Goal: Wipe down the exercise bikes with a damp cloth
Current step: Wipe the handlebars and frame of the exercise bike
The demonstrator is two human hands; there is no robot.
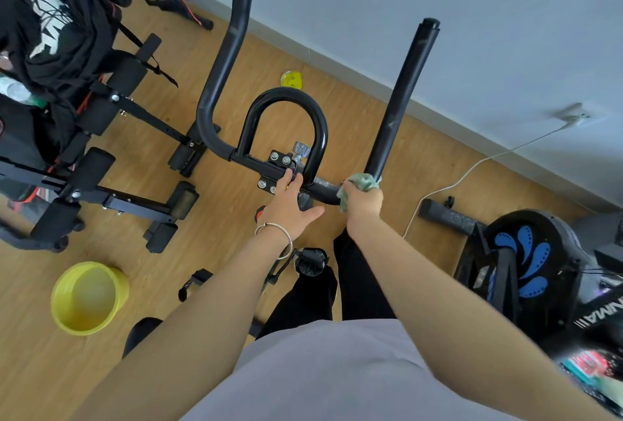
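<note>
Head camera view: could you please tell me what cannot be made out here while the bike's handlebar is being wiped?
- Bike seat and frame: hidden under the person's arms and grey shirt.
- Cloth: mostly covered by the right hand; dampness unclear.
- Handlebar under the cloth: hidden.
- Yellow bucket: contents unclear.
- Second bike: cut off by the right edge.

Single head view, wide-angle, looks steeply down and forward from close above handlebar (279, 164); both forearms reach in from bottom edge; floor (236, 225) and wall (472, 16) tilted diagonally.

Right hand (365, 203) — cloth (360, 184) on handlebar (323, 189)
</note>
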